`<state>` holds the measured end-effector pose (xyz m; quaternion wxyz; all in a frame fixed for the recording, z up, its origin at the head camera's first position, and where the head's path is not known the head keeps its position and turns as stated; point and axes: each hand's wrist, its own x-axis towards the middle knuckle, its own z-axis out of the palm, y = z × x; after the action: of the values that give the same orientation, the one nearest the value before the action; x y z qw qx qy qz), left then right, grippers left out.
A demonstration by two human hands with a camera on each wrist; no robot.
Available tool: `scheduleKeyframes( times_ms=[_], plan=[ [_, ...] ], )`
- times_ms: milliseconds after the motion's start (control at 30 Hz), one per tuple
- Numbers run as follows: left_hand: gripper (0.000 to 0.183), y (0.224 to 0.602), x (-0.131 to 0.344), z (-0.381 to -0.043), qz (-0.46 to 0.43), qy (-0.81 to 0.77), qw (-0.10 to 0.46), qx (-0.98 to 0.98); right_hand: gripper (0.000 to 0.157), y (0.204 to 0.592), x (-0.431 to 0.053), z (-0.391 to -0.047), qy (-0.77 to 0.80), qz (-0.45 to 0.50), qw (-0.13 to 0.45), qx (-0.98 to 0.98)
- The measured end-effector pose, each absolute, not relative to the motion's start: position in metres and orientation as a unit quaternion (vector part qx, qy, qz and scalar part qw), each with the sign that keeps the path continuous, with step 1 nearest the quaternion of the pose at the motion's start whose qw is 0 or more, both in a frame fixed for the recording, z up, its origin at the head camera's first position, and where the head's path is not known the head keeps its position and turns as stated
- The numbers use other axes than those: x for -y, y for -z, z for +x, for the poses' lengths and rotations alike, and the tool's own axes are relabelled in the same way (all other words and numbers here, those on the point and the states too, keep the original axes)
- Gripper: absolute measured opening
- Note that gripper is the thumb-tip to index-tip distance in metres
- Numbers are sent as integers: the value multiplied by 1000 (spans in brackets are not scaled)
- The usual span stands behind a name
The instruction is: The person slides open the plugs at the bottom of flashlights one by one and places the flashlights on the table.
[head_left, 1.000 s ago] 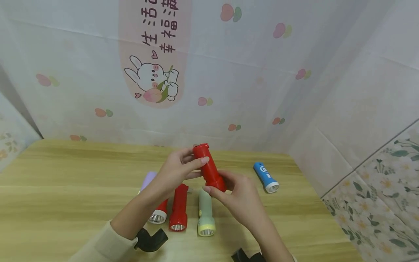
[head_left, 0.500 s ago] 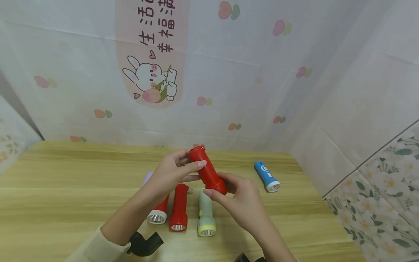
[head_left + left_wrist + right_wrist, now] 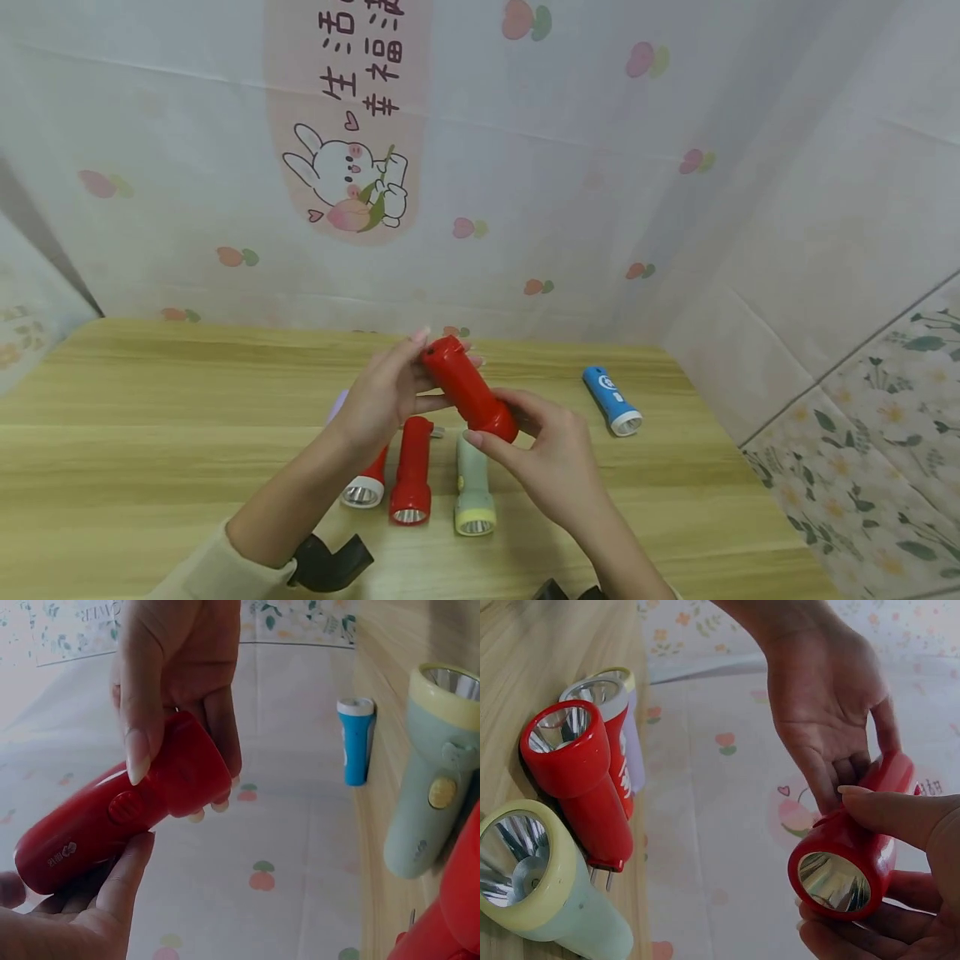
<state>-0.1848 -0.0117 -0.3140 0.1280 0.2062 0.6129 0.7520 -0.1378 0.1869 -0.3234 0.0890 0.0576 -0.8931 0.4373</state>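
Observation:
A red flashlight (image 3: 467,385) is held tilted above the table, its tail up and to the left. My right hand (image 3: 543,442) grips it round the head, thumb on the near side and fingers behind. The lens end of this flashlight (image 3: 832,881) faces the right wrist camera. My left hand (image 3: 378,396) touches the tail end from behind and below with extended fingers, its thumb raised off the body. A ridged switch (image 3: 126,806) shows on the flashlight in the left wrist view.
On the wooden table (image 3: 187,400) lie another red flashlight (image 3: 411,471) with plug prongs out, a pale green one (image 3: 472,483), a white-rimmed red one (image 3: 366,490) and a partly hidden purple one (image 3: 337,406). A blue flashlight (image 3: 611,400) lies to the right. A printed curtain (image 3: 525,167) hangs behind.
My left thumb has lifted off the red flashlight and now points up. The flashlight has tilted further, its tail swinging left. My right hand keeps its grip.

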Motion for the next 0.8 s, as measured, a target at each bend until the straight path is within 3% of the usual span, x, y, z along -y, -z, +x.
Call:
scheduleKeyframes(
  times_ms=[800],
  plan=[
    [47, 312, 13, -186, 220, -781, 173, -557, 49, 322, -194, -137, -431, 80, 120, 891]
  ],
)
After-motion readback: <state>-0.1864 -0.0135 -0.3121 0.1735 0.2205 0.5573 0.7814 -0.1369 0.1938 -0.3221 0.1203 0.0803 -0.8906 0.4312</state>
